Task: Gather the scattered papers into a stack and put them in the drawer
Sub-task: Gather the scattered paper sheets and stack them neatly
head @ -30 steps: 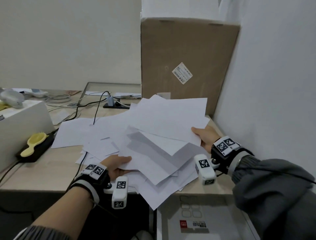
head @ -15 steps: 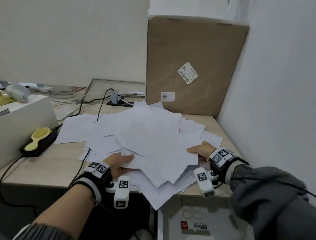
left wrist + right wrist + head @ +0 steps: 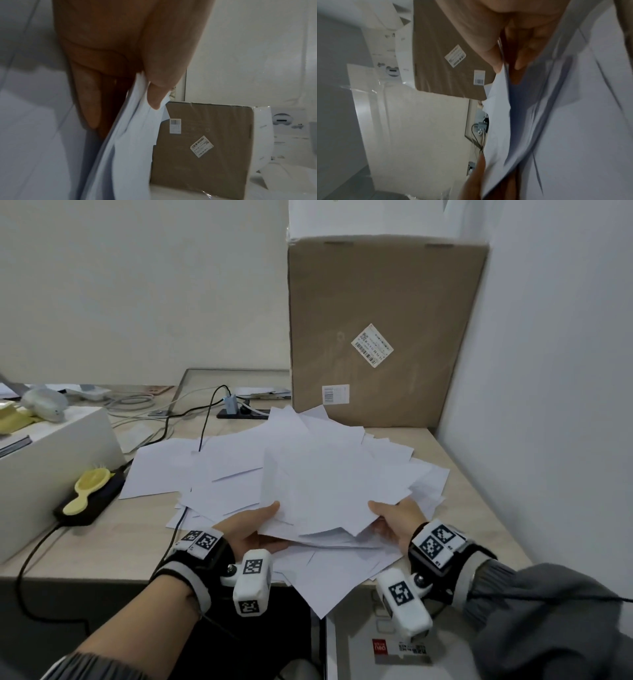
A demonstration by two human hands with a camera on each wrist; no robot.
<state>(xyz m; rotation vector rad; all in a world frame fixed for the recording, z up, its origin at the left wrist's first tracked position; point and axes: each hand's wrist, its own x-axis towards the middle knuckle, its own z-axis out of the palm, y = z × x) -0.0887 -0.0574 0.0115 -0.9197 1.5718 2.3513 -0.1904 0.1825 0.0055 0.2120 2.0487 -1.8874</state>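
Several white papers [image 3: 318,474] lie in a loose, fanned pile on the wooden desk [image 3: 113,529], some corners hanging over its front edge. My left hand [image 3: 251,527] pinches the near left edge of an upper bundle, thumb on top and fingers underneath. My right hand [image 3: 394,518] pinches the near right edge the same way. In the left wrist view my thumb [image 3: 159,86] presses on the sheets [image 3: 130,135]. The right wrist view shows blurred papers [image 3: 556,121] between thumb and fingers. A single sheet [image 3: 154,470] lies apart at the left. No drawer can be made out.
A tall cardboard box [image 3: 380,337] stands behind the pile against the right wall [image 3: 548,405]. A white box [image 3: 44,474] sits at left, with a yellow brush [image 3: 89,487] on a black power strip. Cables [image 3: 191,419] trail across the back. A white unit [image 3: 376,645] stands below the desk edge.
The raised bundle has come down flatter onto the pile. Both hands have drawn closer together along its near edge, the right one moving left and toward me.
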